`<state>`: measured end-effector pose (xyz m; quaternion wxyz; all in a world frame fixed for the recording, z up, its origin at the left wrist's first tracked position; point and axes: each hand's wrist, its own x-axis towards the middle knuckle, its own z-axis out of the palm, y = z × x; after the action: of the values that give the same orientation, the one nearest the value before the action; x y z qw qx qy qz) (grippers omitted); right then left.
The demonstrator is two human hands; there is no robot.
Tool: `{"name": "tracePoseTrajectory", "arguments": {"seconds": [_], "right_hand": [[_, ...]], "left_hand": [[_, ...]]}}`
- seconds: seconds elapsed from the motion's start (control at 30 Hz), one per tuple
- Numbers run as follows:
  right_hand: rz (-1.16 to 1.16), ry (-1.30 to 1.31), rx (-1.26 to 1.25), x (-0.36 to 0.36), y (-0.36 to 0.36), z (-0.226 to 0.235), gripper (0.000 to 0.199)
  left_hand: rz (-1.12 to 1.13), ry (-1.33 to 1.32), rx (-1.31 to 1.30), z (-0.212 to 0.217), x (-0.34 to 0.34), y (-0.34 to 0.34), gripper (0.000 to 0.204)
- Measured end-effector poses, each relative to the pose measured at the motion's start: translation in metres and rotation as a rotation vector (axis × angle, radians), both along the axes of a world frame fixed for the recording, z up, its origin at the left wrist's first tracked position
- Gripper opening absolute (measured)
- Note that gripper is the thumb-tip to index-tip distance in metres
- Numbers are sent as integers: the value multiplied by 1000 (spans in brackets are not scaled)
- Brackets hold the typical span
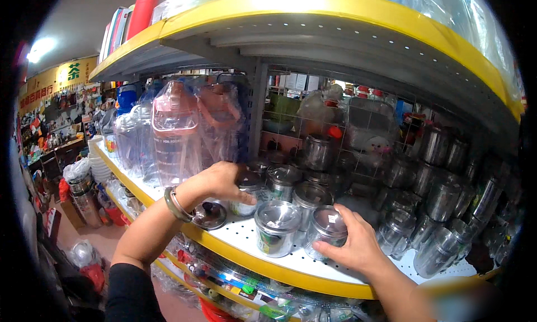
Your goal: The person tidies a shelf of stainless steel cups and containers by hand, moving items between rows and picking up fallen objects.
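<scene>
Several clear canisters with shiny lids stand on a white perforated shelf. My left hand, with bangles at its wrist, curls round the left side of a small lidded canister. Its thumb crosses the front and the fingers are partly hidden behind. On the right, my right hand grips another canister, its thumb low in front and its fingers by the lid. Between them, near the front edge, sits a canister with a green label. A loose round lid lies left of my left hand.
Plastic-wrapped large bottles stand behind my left hand. Stacked metallic canisters crowd the right side. A yellow-edged shelf overhangs everything, and a wire grid closes the back. Packed goods fill the level below.
</scene>
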<state>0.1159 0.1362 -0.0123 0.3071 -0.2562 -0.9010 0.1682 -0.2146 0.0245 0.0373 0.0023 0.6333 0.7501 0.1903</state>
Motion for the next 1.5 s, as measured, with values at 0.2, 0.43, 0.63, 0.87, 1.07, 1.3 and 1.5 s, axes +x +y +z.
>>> {"name": "tracePoseTrajectory", "arguments": {"seconds": [0.2,0.43,0.63,0.87,1.07,1.3,1.5], "right_hand": [[24,48,5,-2,3,-4,94],[-48,162,98,12,1,23,77],[4,288,148,-35,-1,113,75],[-49,15,281,-205,40,122,79],[-257,-215,314,-284,97,102,80],[-339,-259,531,-301,121,78,81],[-160,-98,441,-230,80,112,78]], "left_hand": [[-26,102,160,-23,-7,6,81],[-46,159,513,-24,9,-45,68],[-55,111,771,-83,24,-86,43],[21,128,912,-114,17,-78,39],[23,129,930,-113,18,-78,37],[11,139,940,-114,14,-76,38],[-18,107,931,-110,16,-73,46]]}}
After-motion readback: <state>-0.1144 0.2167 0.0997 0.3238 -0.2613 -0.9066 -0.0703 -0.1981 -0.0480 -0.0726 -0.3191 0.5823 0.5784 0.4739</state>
